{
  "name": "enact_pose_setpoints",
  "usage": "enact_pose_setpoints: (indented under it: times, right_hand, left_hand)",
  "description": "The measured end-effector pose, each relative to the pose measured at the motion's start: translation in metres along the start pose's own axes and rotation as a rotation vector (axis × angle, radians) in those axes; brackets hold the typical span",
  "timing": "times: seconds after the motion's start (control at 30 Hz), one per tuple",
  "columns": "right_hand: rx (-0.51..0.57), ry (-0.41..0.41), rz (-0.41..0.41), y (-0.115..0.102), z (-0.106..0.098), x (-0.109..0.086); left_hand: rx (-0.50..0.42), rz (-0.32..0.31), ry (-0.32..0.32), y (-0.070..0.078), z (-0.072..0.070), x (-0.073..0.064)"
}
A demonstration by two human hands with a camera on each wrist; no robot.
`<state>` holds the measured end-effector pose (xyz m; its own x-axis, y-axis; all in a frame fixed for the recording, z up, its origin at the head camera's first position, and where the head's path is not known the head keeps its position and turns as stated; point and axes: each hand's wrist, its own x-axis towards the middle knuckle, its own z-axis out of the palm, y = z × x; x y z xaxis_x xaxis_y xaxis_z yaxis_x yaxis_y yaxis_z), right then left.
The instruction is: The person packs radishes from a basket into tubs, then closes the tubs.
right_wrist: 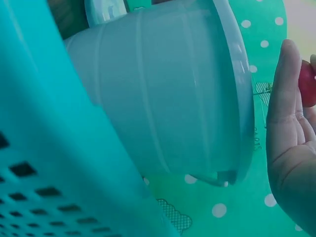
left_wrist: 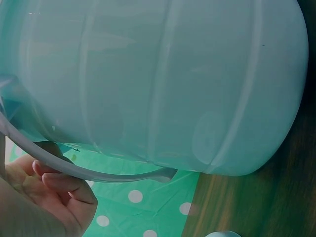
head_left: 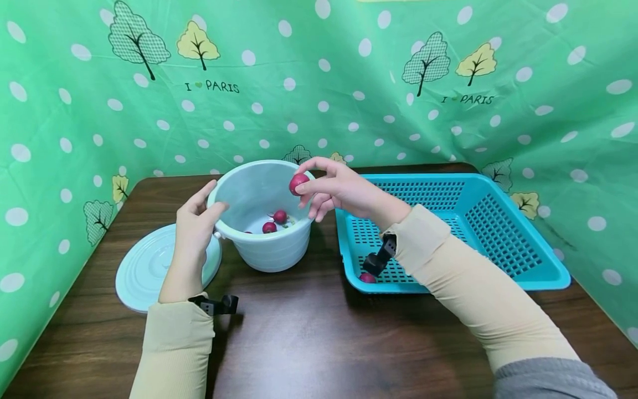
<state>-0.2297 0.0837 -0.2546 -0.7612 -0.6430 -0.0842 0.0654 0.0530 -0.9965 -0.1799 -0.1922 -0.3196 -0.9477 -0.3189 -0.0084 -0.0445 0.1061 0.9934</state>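
A red radish (head_left: 298,184) is pinched between the fingertips and thumb of my right hand (head_left: 349,191), over the right rim of a pale blue bucket (head_left: 271,255). In the head view, my left hand (head_left: 191,233) grips the bucket's left rim, with the thumb over the edge. Two radishes, one (head_left: 279,216) behind the other (head_left: 269,227), lie on the bucket's floor, and a sliver of a third shows at the near rim. The bucket's handle (left_wrist: 103,176) hangs by my left fingers in the left wrist view.
A turquoise perforated basket (head_left: 518,233) stands at the right, under my right forearm. In its near left corner lies a radish (head_left: 367,277). The bucket's round lid (head_left: 137,266) rests on the dark wooden table (head_left: 299,343) behind my left wrist. A green dotted cloth (head_left: 319,83) hangs behind.
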Motion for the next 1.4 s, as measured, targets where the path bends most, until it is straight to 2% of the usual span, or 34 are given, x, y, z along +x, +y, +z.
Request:
enact_pose_setpoints:
  times: [0.33, 0.87, 1.4]
  right_hand:
    - [-0.036, -0.019, 0.057, 0.008, 0.009, 0.008]
    - [-0.05, 0.02, 0.065, 0.01, 0.008, 0.005]
    - [-0.013, 0.017, 0.043, 0.011, -0.015, -0.009]
  left_hand:
    - [0.003, 0.002, -0.004, 0.001, -0.001, 0.0]
    - [0.005, 0.002, -0.002, -0.001, -0.001, 0.001]
    - [0.026, 0.0, 0.009, 0.0, -0.001, 0.001]
